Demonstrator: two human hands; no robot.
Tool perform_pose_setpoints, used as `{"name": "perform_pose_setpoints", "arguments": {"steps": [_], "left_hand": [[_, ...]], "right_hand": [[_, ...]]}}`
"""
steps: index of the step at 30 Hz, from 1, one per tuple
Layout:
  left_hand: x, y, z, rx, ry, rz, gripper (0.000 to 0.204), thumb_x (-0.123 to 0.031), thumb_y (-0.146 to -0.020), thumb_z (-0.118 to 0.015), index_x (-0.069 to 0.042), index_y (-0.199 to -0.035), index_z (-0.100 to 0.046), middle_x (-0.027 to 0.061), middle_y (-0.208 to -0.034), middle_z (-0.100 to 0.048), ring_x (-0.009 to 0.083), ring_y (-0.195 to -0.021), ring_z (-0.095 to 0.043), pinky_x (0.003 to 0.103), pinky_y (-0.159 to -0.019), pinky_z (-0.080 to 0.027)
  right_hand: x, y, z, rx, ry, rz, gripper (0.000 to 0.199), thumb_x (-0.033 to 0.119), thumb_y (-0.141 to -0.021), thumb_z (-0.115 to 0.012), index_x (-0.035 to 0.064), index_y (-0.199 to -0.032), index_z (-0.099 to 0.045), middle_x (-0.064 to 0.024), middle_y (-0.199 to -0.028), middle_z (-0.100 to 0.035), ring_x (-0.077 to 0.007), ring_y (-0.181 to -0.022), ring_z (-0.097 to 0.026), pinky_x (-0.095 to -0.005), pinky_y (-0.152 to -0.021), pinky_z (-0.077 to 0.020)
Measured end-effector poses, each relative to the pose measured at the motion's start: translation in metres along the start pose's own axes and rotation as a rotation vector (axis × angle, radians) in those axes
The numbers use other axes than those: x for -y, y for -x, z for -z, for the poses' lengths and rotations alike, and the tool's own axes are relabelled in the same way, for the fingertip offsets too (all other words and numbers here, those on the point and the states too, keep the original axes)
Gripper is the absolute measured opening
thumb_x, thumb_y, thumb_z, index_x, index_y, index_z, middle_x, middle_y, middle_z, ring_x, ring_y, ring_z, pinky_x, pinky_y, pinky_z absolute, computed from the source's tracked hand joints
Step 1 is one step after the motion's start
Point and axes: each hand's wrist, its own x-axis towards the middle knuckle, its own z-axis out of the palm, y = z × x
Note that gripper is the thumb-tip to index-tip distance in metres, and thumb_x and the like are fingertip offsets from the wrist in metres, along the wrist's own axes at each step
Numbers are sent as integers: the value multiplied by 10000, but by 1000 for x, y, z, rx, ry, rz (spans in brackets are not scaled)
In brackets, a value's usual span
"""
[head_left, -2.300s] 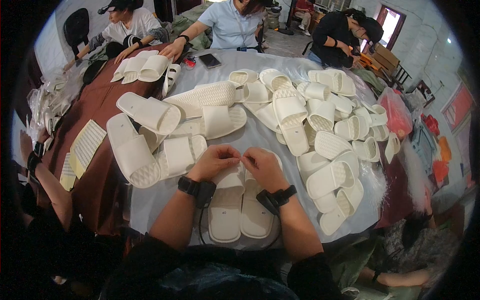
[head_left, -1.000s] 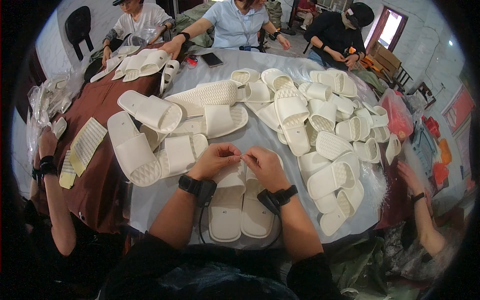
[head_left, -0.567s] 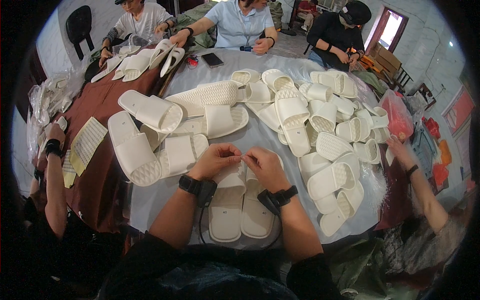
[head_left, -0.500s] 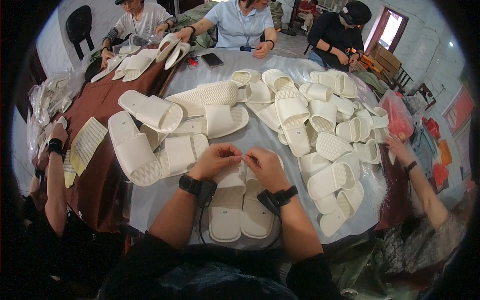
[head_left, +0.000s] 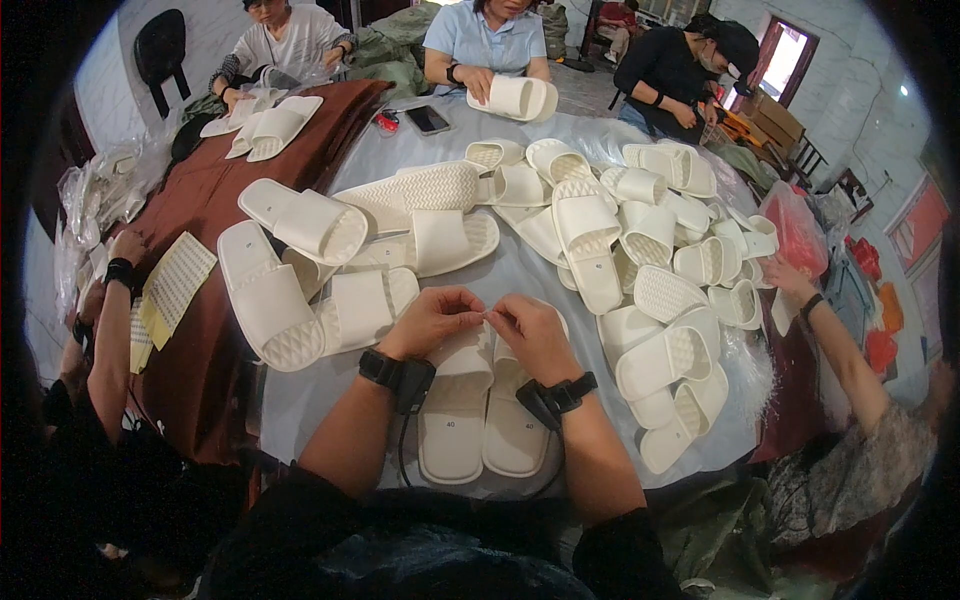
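Note:
My left hand point(head_left: 437, 320) and my right hand point(head_left: 534, 332) meet fingertip to fingertip, both closed in a pinch. What they pinch is too small to make out; a tiny pale speck shows between them. Directly below lie two cream slippers side by side, a left one point(head_left: 450, 432) and a right one point(head_left: 514, 440), heels toward me. My hands hide part of their straps and toes. Left of my left hand, another cream slipper point(head_left: 368, 308) rests on the grey table cover point(head_left: 300, 420).
Loose slippers point(head_left: 585, 240) are heaped right of my hands, and several more point(head_left: 310, 225) lie to the left. A phone point(head_left: 428, 120) lies at the far edge. Yellow printed sheets point(head_left: 178, 285) rest on the brown cloth point(head_left: 215, 350). Co-workers' hands reach in from both sides.
My hands stay pinched in the same place. Across the table, the co-worker in light blue has brought slippers from the brown cloth to the front of their body.

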Motion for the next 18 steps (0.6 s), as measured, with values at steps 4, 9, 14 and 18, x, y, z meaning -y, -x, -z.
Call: {"name": "perform_pose_setpoints", "arguments": {"steps": [4,9,14,18], "left_hand": [[0,0,-1,2,9,10,131,-116,-901,-698,-26,-988,-660,-10,-917,-660,64,-842,-598,225,-759,-494],[0,1,0,-5,3,16,133,-117,-899,-701,-25,-987,-659,-12,-912,-658,60,-838,-596,224,-754,-493],[-2,2,-1,-35,-31,47,112,-92,-897,-685,-21,-980,-661,-9,-906,-656,59,-837,-594,225,-752,-490],[1,0,2,-13,-1,34,96,-83,-900,-673,-21,-971,-659,-8,-906,-657,59,-836,-592,227,-751,-489]], "right_hand": [[0,0,1,6,17,-15,191,179,-873,-665,13,-836,-580,-160,-780,-606,-361,-749,-593,-444,-654,-461],[0,0,0,-1,9,-5,196,184,-873,-666,16,-825,-577,-161,-781,-604,-363,-750,-590,-445,-653,-457],[2,0,0,1,-4,-22,191,183,-873,-666,14,-832,-587,-164,-788,-609,-363,-755,-591,-446,-652,-456],[4,0,1,1,-46,-52,180,175,-875,-664,6,-853,-607,-171,-793,-616,-364,-769,-595,-440,-651,-458]]}}
